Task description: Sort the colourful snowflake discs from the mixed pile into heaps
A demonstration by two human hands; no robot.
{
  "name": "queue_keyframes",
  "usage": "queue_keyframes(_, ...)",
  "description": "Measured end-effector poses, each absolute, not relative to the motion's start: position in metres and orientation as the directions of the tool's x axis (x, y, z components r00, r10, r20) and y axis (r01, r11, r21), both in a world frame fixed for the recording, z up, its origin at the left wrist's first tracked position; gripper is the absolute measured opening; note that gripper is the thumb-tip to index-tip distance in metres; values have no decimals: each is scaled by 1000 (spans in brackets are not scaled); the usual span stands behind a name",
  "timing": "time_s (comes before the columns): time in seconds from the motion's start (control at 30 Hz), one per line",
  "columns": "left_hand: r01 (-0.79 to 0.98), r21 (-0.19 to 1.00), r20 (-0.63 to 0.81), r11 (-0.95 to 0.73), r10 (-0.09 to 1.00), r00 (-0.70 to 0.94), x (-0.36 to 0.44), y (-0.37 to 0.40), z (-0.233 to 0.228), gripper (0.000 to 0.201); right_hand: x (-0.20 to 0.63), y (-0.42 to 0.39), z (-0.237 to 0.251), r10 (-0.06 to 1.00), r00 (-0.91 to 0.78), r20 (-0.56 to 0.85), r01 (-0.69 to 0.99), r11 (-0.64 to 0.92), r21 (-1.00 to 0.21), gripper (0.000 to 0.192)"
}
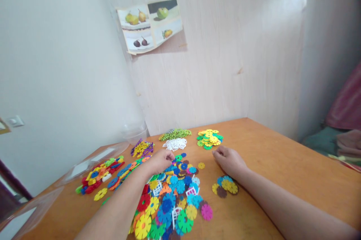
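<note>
A large mixed pile of colourful notched plastic discs [169, 202] spreads across the middle of the table, with several white window-shaped pieces [176, 213] among them. My left hand [161, 161] is over the far left part of this pile, fingers curled together; whatever they may hold is hidden. To the right of the pile, my right hand [229, 160] is closed low by the tabletop, its fingertips pointing away to the left. I cannot make out anything in it. Just below its wrist lies a small group of yellow, blue and brown discs [229, 186].
Behind the hands stand heaps of yellow and green discs [210, 138], white pieces [175, 144], light green pieces [177, 133] and purple-yellow pieces [142, 148]. Mixed connector blocks [98, 174] lie at left, near clear plastic lids [93, 161] and a clear tub [134, 132].
</note>
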State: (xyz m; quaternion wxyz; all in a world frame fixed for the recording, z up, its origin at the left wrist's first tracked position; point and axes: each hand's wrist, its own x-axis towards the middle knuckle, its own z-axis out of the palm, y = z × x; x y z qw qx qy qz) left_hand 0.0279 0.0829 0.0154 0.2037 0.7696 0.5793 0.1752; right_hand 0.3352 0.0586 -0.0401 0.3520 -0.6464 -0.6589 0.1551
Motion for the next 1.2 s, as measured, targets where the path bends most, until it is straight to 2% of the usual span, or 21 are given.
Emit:
queue_keyframes(0.33, 900, 291, 152, -324, 945, 291, 34, 99, 11, 25, 335, 58, -38, 964, 89, 251, 746, 103, -658, 32)
queue_keyframes(0.53, 938, 229, 185, -261, 958, 221, 55, 104, 5, 15, 333, 56, -34, 965, 101, 243, 727, 95, -680, 30)
queue_keyframes(0.73, 928, 322, 172, -188, 975, 138, 58, 107, 1, 13, 332, 55, -32, 970, 106, 218, 723, 76, -687, 30)
queue_keyframes(0.93, 840, 531, 96, -107, 993, 66, 62, 110, 1, 11, 331, 55, -33, 971, 114, 210, 713, 68, -698, 29)
queue_keyframes(1.2, 646, 756, 102, -102, 994, 37, 89, 111, 21, 6, 331, 55, -34, 968, 114, 225, 712, 79, -698, 29)
